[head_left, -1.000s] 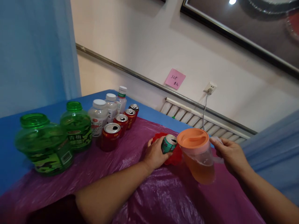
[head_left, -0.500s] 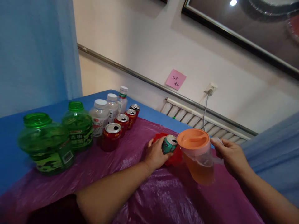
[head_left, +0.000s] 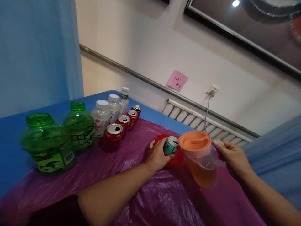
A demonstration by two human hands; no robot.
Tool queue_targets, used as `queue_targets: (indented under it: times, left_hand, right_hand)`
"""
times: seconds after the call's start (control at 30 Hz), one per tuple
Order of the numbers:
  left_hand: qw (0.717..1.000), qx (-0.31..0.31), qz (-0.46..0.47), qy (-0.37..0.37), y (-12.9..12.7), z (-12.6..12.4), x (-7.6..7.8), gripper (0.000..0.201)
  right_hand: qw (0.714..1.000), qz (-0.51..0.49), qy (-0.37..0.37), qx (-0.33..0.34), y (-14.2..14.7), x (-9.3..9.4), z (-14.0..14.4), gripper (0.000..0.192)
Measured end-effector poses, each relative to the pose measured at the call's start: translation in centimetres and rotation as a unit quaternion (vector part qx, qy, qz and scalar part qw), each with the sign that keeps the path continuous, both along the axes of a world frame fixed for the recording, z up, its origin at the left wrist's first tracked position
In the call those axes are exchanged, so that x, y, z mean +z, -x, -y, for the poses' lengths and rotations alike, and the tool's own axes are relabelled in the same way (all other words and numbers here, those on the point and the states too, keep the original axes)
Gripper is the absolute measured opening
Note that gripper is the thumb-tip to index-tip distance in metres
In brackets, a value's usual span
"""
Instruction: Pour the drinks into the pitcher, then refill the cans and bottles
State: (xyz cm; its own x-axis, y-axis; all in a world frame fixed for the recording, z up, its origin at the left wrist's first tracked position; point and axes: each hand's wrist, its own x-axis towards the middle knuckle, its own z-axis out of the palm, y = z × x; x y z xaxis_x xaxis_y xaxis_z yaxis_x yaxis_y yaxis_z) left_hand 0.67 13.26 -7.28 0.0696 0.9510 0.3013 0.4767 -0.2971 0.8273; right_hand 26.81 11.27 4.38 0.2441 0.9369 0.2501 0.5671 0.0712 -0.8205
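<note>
My left hand [head_left: 158, 154] is wrapped round a green drink can [head_left: 169, 147], whose opened top faces up and slightly right. Beneath and behind the can shows a red dish with a wavy rim [head_left: 176, 160]. In my right hand [head_left: 232, 157] is the handle of a clear plastic pitcher [head_left: 202, 171] with an orange lid [head_left: 195, 141]. Amber liquid fills its lower part, and the pitcher leans with its lid toward the can. The lid's edge lies right beside the can's top; whether they touch I cannot tell.
Several red cans [head_left: 113, 138] stand in a row at left centre. Behind them are white-capped bottles [head_left: 101, 121] and two big green jars [head_left: 48, 150]. Purple plastic sheeting [head_left: 155, 194] covers part of the blue table [head_left: 9, 131]. A radiator [head_left: 185, 117] is against the wall.
The view has shifted very slightly. Both hands keep their grip, and the can and pitcher stay almost where they were.
</note>
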Motion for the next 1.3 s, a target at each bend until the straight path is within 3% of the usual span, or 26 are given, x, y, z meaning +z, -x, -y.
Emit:
queue_targets:
  times: [1.3]
  left_hand:
    - [1.000,-0.006,0.006,-0.006,-0.06,0.16,0.00,0.066]
  right_hand:
    - [1.000,-0.010,-0.001,0.002,-0.35,-0.41,0.19,0.055]
